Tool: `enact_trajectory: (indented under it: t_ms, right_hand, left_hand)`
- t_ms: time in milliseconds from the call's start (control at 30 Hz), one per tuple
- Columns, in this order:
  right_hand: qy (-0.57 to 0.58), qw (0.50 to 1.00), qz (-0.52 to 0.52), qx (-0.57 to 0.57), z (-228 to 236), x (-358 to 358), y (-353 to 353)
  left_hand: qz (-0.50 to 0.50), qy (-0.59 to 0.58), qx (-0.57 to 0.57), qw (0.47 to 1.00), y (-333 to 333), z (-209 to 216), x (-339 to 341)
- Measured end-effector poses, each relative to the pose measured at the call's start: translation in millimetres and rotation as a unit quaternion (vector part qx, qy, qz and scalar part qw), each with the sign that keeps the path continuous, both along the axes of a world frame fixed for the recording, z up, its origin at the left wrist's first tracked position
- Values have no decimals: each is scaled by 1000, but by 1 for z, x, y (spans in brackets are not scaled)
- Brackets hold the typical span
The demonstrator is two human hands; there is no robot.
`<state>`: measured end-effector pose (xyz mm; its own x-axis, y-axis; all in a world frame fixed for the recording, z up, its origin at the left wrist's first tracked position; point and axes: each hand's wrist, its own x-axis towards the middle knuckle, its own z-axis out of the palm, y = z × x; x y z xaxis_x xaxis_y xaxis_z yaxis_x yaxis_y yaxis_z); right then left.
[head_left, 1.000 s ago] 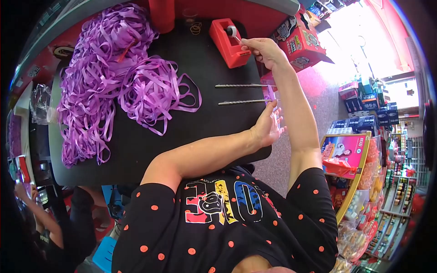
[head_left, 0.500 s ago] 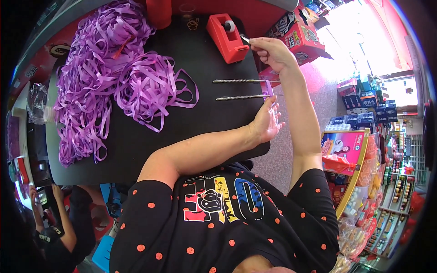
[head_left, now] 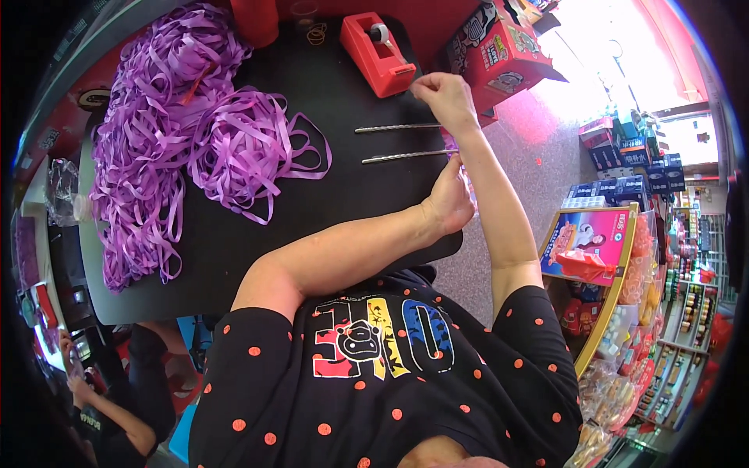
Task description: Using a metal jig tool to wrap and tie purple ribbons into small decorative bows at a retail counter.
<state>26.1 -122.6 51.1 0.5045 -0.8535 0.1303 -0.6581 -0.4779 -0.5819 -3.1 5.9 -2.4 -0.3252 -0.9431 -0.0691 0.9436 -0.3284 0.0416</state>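
Two slim metal rods with twisted grooves, a far one and a near one, jut out over the black table. Purple ribbon spans their right ends, partly hidden by my right arm. My left hand is at the near rod's end, its thumb pinched on the ribbon and its other fingers loosely curled. Beyond the rods, my right hand is closed in a pinch beside the front edge of a red tape dispenser. The strip of clear tape between its fingertips hardly shows.
Large tangled heaps of purple ribbon cover the left of the black table. Rubber bands lie at the back. A red box stands beyond the right edge. Another person sits at the lower left.
My right hand has moved nearer and slightly left, beside the dispenser's front; the strip stretched from it no longer shows. My left hand stays at the rods. The whole view has shifted a little.
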Motion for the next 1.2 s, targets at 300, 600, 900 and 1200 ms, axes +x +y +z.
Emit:
enact_trajectory:
  t_ms: [300, 600, 900, 1200]
  right_hand:
    - [-144, 956, 57, 251, 42, -112, 15]
    - [51, 964, 99, 242, 48, -160, 38]
    - [78, 966, 103, 222, 44, -163, 47]
    - [-74, 986, -22, 148, 14, -182, 66]
  left_hand:
    - [34, -83, 110, 990, -1, 7, -3]
    - [23, -120, 80, 989, -2, 6, -3]
    - [19, -153, 41, 987, -2, 4, -4]
    - [39, -169, 70, 982, -4, 2, -9]
